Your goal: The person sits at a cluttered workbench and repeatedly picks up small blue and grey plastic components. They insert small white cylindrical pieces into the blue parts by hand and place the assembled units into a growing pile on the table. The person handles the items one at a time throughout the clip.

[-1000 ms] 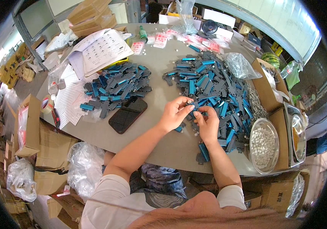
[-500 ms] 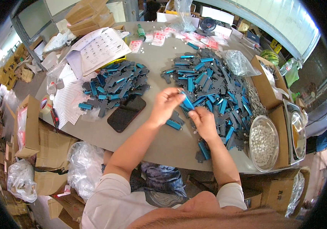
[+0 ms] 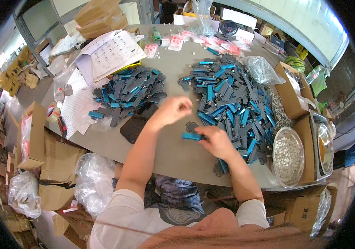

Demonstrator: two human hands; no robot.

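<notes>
My right hand [image 3: 215,141] is closed over the end of a flat black piece with a blue strip [image 3: 191,136], which looks like a hinge part, low over the grey table. To its left, my left hand [image 3: 173,111] is raised with fingers curled in a pinch; whatever is in them, if anything, is too small to make out. A large heap of the same blue-and-black pieces [image 3: 223,89] spreads just beyond my right hand. A smaller heap of them [image 3: 132,89] lies beyond my left hand, and a dark phone [image 3: 132,129] is partly behind my left forearm.
At the right stands a metal bowl [image 3: 287,157] of small white parts, beside open cardboard boxes [image 3: 291,89]. Printed sheets [image 3: 113,56] lie at the far left, near a tape roll [image 3: 52,112]. Red-and-white packets [image 3: 176,41], a green bottle [image 3: 156,35] and a small fan [image 3: 229,28] are at the back.
Both hands held one blue-and-black piece between them; now they are apart. My left hand has drawn leftward, and my right has come down onto the piece nearer me. Where the earlier piece went is unclear.
</notes>
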